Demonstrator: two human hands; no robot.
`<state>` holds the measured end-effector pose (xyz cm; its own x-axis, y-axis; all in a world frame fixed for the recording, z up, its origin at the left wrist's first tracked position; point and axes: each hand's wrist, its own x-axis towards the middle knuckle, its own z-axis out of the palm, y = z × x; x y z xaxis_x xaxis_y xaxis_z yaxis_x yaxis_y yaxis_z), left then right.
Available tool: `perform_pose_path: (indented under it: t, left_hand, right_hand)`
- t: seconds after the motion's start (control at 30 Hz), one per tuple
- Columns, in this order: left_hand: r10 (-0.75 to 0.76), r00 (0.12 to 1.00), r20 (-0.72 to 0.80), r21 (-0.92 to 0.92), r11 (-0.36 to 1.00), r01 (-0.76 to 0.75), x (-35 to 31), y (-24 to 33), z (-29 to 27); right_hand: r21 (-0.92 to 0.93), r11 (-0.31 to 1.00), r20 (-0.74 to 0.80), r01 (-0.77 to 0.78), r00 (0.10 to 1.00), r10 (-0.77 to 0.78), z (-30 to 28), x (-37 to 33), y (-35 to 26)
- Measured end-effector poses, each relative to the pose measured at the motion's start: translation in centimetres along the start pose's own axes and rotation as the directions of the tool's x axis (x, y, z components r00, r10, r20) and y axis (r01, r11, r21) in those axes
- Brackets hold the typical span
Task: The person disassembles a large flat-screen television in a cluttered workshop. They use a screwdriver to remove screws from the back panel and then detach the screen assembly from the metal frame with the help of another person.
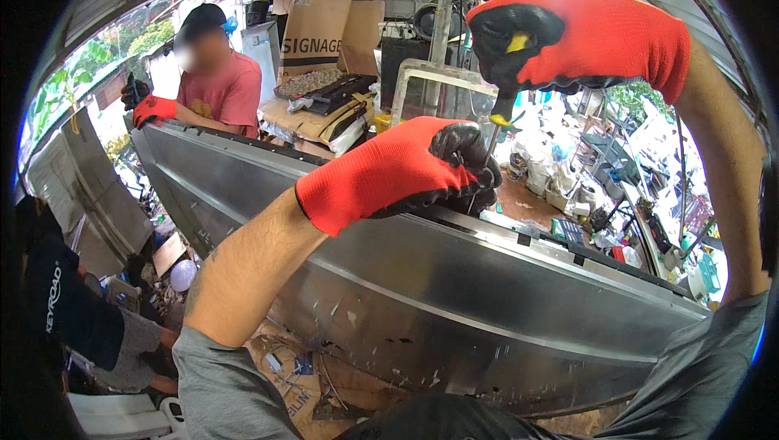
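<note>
In a red glove with a black palm, my right hand (560, 38) is raised and closed around the black and yellow handle of a screwdriver (501, 120). The screwdriver stands nearly upright, its thin shaft pointing down. Lower down, my left hand (422, 166), gloved the same way, has its fingers pinched round the shaft. Below them, on edge, is a large grey metal panel (389, 278) with a black strip along its upper edge. The screwdriver's tip meets that edge near my left fingers, but the exact contact is hidden.
A person in a pink shirt (229, 87) stands at the panel's far left end, one gloved hand on it. Another person in dark clothing (73, 302) is at lower left. Cardboard boxes (316, 26) stand behind. Piled bags and scrap (568, 172) lie at right.
</note>
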<state>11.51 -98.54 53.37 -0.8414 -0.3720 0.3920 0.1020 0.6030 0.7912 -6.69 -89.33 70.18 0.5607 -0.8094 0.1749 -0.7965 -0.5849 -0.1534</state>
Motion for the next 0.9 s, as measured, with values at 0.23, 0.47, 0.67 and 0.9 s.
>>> perform_pose_path:
  t: [0.23,0.47,0.67,0.9]
  left_hand:
    - [0.054,0.998,0.020,-0.160,0.986,-0.050,0.2,-1.3,-0.1]
    - [-0.026,0.998,-0.050,0.085,0.996,0.030,0.4,-0.5,0.1]
    - [0.008,0.996,-0.083,-0.290,0.956,-0.032,-0.8,0.3,1.0]
    - [-0.063,0.977,-0.201,-0.217,0.976,0.018,-0.8,1.9,1.6]
  right_hand:
    - [0.059,0.942,0.328,0.330,0.885,-0.330,-1.0,1.8,1.5]
    - [-0.265,0.904,-0.113,-0.335,0.942,0.316,0.6,0.3,-4.4]
    - [-0.407,0.892,-0.011,0.197,0.975,-0.221,-0.5,0.7,0.5]
    - [-0.497,0.864,-0.068,-0.079,0.996,0.052,-0.6,0.7,-2.9]
